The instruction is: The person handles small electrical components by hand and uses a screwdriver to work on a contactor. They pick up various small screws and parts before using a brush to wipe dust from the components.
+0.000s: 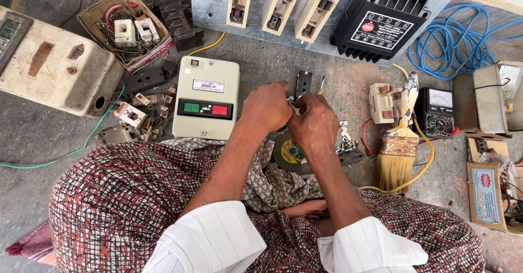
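My left hand [267, 107] and my right hand [314, 123] meet over the floor in front of my lap, fingers curled around a small metal part [291, 98] held between them. A black electrical component [303, 82] stands just beyond the fingertips, with a thin screwdriver [321, 84] lying beside it. Under my right wrist lies a dark grinding disc [287, 152] on a patterned cloth [272, 183]. Small metal pieces [345, 137] are scattered right of my right hand. What the fingers grip is mostly hidden.
A cream starter box [206, 97] with green and red buttons sits left of my hands. A paintbrush [399, 142], multimeter [436, 112], blue cable coil [452, 41], black ribbed unit [378, 25], fuse carriers on a metal panel [280, 6] and boxes of parts [128, 28] surround me.
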